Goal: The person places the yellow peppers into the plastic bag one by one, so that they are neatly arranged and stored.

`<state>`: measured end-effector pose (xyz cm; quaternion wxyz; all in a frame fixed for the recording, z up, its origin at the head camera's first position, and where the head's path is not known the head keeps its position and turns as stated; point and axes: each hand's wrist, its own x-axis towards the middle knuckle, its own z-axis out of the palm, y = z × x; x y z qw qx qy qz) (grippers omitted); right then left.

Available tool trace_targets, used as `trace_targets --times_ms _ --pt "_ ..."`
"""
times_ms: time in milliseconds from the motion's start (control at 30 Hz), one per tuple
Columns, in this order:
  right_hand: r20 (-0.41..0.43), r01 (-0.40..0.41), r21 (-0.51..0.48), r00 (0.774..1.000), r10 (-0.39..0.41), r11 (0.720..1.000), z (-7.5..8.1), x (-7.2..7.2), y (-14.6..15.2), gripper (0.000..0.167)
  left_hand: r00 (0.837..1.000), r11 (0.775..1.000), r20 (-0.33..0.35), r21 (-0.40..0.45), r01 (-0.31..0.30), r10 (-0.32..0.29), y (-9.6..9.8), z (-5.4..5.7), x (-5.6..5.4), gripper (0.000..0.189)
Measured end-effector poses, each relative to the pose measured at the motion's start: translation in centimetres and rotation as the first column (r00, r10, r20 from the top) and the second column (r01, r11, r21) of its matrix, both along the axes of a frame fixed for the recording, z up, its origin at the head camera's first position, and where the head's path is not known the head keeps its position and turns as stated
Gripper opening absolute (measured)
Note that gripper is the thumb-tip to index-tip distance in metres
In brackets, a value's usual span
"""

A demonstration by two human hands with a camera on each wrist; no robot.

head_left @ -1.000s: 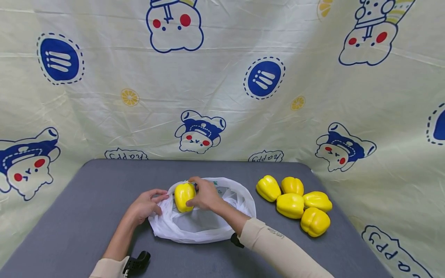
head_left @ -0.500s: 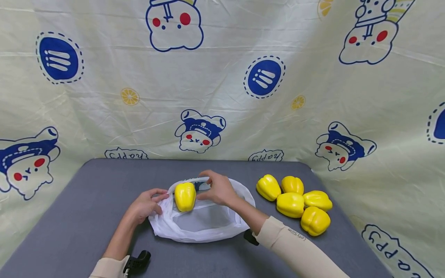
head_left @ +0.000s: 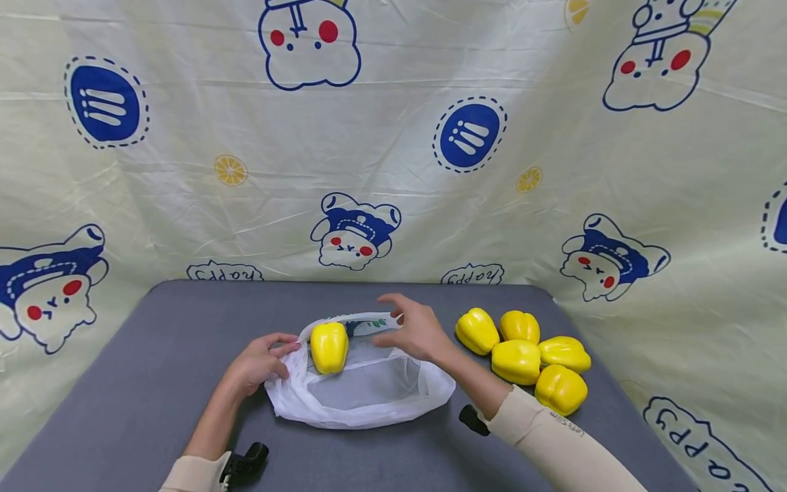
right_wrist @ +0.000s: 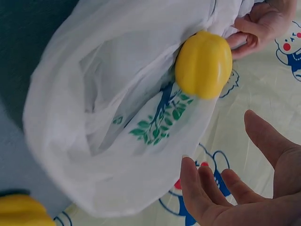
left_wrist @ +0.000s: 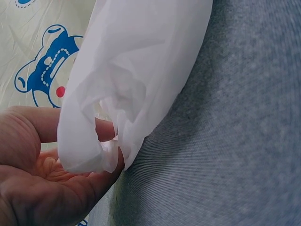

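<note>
A white plastic bag (head_left: 363, 415) lies on the table with its mouth spread wide; a green leaf print shows on its inner wall in the right wrist view. My left hand (head_left: 261, 365) pinches the bag's left rim between thumb and fingers, and the left wrist view shows the film (left_wrist: 127, 70) bunched there. One yellow bell pepper (head_left: 328, 348) sits inside the bag's mouth at the left, close to those fingers. Over the right part of the opening hovers my right hand (head_left: 418, 331), thumb and fingers spread apart and holding nothing.
Several yellow bell peppers (head_left: 516, 362) lie in a cluster to the right of the bag. The grey table (head_left: 184, 328) ends at a patterned cloth backdrop (head_left: 393, 150) behind and at the sides. Black bands (head_left: 246, 465) circle both wrists.
My right hand has let go of the yellow bell pepper in the bag and moved to the right, away from it. My left hand stays on the bag's rim.
</note>
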<state>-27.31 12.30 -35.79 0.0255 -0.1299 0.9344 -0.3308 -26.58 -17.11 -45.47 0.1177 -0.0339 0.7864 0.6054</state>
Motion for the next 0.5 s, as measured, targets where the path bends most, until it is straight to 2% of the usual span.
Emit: trace_targets --times_ms 500 --pt "-0.032 0.081 0.033 0.996 -0.08 0.996 1.1 0.2 5.1 0.072 1.0 1.0 -0.002 -0.007 0.003 -0.003 0.0 0.0 0.0 0.071"
